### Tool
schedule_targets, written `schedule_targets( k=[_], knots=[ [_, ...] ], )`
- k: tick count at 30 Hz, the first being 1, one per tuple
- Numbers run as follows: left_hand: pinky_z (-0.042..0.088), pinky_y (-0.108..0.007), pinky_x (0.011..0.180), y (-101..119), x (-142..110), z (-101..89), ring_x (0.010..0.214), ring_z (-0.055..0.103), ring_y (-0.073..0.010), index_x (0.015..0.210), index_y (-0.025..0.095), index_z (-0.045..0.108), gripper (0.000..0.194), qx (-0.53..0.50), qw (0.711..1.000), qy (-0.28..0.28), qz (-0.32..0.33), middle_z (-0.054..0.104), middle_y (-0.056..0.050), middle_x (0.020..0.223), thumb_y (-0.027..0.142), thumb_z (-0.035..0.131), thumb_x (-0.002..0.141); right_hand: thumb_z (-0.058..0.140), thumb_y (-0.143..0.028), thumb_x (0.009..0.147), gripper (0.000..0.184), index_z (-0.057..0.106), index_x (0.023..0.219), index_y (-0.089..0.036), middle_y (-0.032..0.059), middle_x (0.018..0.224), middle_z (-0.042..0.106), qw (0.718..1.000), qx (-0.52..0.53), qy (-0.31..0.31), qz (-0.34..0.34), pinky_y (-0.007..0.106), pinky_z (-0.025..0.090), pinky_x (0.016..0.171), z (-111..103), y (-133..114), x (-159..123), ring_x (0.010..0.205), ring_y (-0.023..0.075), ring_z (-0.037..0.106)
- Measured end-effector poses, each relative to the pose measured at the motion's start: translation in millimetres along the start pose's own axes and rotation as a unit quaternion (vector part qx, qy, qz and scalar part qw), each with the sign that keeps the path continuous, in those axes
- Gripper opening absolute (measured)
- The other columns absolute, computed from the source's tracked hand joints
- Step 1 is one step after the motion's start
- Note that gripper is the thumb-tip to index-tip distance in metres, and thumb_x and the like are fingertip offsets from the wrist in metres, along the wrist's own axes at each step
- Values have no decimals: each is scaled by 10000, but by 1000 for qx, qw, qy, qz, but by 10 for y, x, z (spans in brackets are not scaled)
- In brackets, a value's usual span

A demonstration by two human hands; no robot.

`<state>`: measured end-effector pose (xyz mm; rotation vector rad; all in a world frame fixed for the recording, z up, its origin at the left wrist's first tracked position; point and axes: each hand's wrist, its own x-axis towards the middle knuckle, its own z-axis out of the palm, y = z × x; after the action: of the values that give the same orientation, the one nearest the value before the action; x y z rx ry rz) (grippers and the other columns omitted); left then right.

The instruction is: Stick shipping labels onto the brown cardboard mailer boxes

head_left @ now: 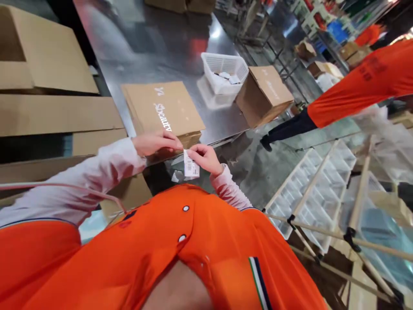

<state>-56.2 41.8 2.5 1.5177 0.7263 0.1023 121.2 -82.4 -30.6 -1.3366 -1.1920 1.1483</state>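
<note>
A small white barcode label [191,167] hangs between my hands, close in front of my orange shirt. My right hand [207,158] pinches it by its upper edge between thumb and finger. From the other side, my left hand [158,143] comes in with closed fingertips at the label's upper left corner; whatever lies between those fingertips is too small to make out. Just beyond my hands, a stack of flat brown cartons [164,105] with white lettering lies at the edge of the metal table [151,51].
A white plastic basket [222,84] with small white pieces stands beside a brown box [266,94]. Large open cartons [48,56] crowd the left. To the right are a pipe-frame rack [322,228] with clear bins [309,189] and a person in orange [358,90].
</note>
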Motion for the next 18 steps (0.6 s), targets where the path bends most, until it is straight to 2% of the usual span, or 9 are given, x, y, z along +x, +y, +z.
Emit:
schedule_targets(
  k=[2, 4, 10, 18],
  knots=[
    [358, -231, 552, 10, -10, 59, 634, 500, -135, 700, 82, 711, 303, -6, 1000, -6, -2, 614, -73, 658, 371, 782, 644, 732, -518, 773, 394, 664, 743, -132, -21, 651, 607, 1000, -27, -5, -14, 192, 419, 566, 17, 30, -22, 595, 71, 506],
    [375, -231, 564, 2, -46, 89, 640, 511, -141, 660, 100, 719, 254, -13, 1000, -13, -6, 619, -76, 651, 338, 794, 618, 716, -558, 765, 431, 669, 758, -130, -11, 661, 611, 998, -52, -10, -27, 194, 410, 569, 26, 48, -34, 599, 74, 500],
    [414, -229, 567, -74, -130, 73, 608, 527, -151, 622, 122, 754, 135, -63, 998, -13, -19, 640, -82, 621, 247, 790, 585, 695, -569, 766, 443, 663, 756, -127, 1, 681, 611, 996, -72, -19, -52, 207, 421, 602, 48, 14, -40, 621, 85, 508],
    [427, -247, 572, -171, -159, 22, 608, 525, -166, 636, 124, 774, 139, -126, 991, -37, -29, 620, -96, 601, 245, 819, 585, 698, -574, 768, 448, 671, 756, -127, 4, 674, 612, 995, -82, -28, -51, 213, 436, 612, 93, -24, -24, 625, 91, 515]
  ],
)
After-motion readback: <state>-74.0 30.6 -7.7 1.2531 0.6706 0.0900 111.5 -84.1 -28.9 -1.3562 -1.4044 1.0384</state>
